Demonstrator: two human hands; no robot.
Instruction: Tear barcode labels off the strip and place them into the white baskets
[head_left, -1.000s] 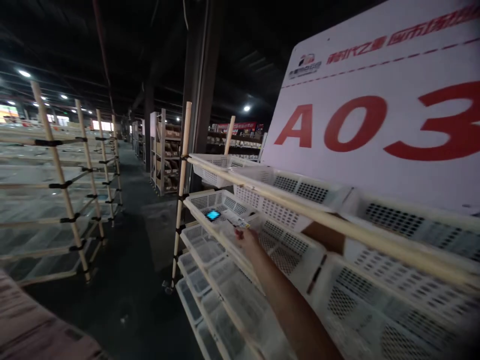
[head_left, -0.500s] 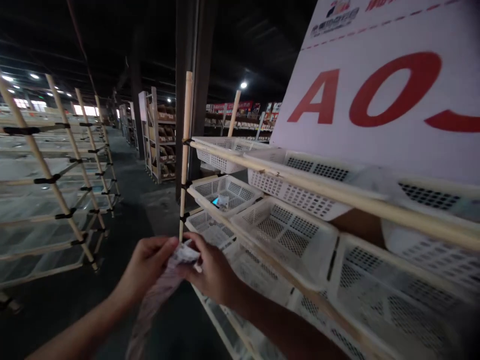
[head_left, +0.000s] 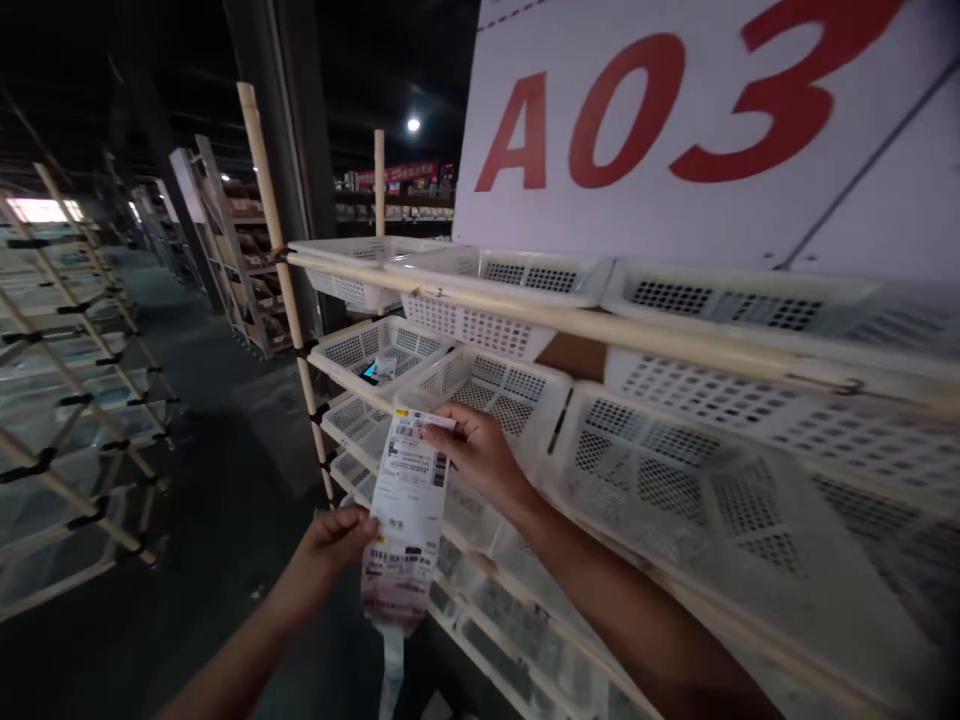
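Note:
A strip of printed shipping labels (head_left: 409, 490) hangs in front of me, its barcodes and text facing me. My right hand (head_left: 476, 455) pinches the strip at its upper right edge. Lower down, my left hand (head_left: 334, 550) grips the left edge between thumb and fingers. Below both hands the strip trails down and narrows out toward the floor. Just behind the labels stands a rack with white perforated baskets (head_left: 506, 395). One basket (head_left: 341, 350) on the left holds a small packet with a bright blue patch (head_left: 379, 370).
A large white sign (head_left: 592, 215) with red "A03" rises above the top row of baskets. Wooden poles (head_left: 274, 190) with black joints frame the rack. Across a dark aisle (head_left: 232, 430) on the left stands another pole rack (head_left: 67, 400). Shelves with boxes (head_left: 251, 240) are farther back.
The view has turned right, bringing the whole "A03" into sight. The bunched strip is now spread flat, my right hand higher and my left hand lower on it.

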